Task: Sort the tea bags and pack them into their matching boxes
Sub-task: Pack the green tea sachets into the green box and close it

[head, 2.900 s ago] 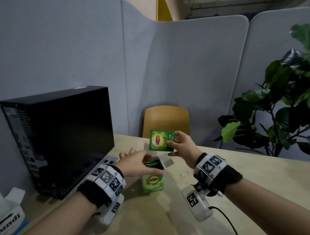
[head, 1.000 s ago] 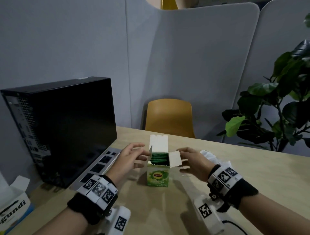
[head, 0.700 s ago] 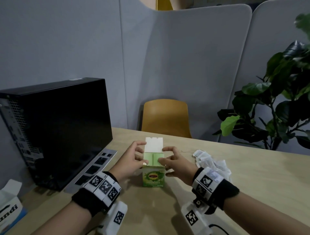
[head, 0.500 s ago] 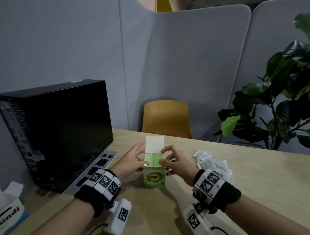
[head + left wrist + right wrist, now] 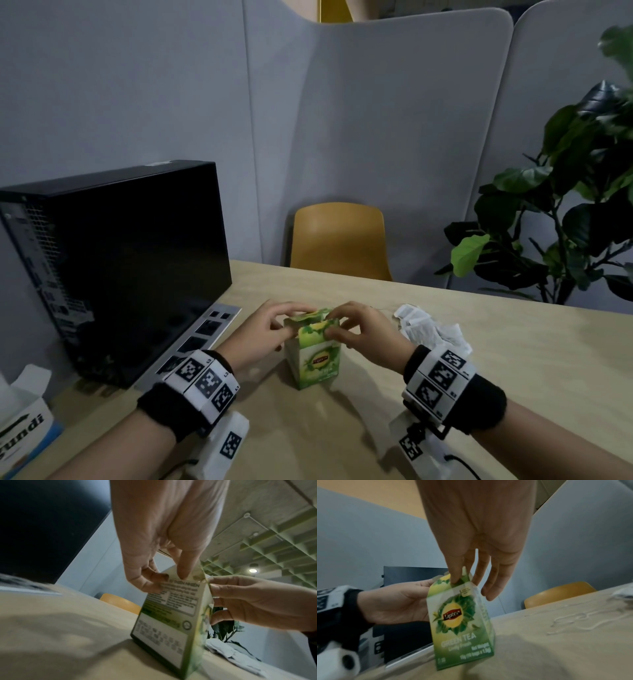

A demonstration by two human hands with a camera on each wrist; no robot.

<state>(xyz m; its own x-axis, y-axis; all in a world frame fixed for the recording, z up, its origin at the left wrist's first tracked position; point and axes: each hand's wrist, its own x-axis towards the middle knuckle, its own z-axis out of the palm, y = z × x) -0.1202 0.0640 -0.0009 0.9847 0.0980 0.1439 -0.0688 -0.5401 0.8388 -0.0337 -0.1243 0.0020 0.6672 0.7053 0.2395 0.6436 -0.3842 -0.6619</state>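
A green Lipton tea box (image 5: 317,359) stands upright on the wooden table (image 5: 513,359), its lid folded down over the top. My left hand (image 5: 291,320) pinches the box's upper left corner, thumb and curled fingers on the lid edge (image 5: 181,578). My right hand (image 5: 334,323) holds the upper right side, with one fingertip (image 5: 455,580) pressing the lid's front flap. The right wrist view shows the box front (image 5: 458,622), and the left wrist view shows its printed side (image 5: 169,615). A loose pile of white tea bags (image 5: 428,329) lies just right of my right hand.
A black computer case (image 5: 120,257) stands at the left, with a silver panel (image 5: 205,332) lying at its foot. A tissue box (image 5: 24,421) sits at the near left edge. An orange chair (image 5: 337,236) and a leafy plant (image 5: 565,205) stand behind the table, before grey partitions.
Earlier my right hand held a green tea bag over the open box. The side flaps were then folded in, and the upright white lid has now come down over the top.
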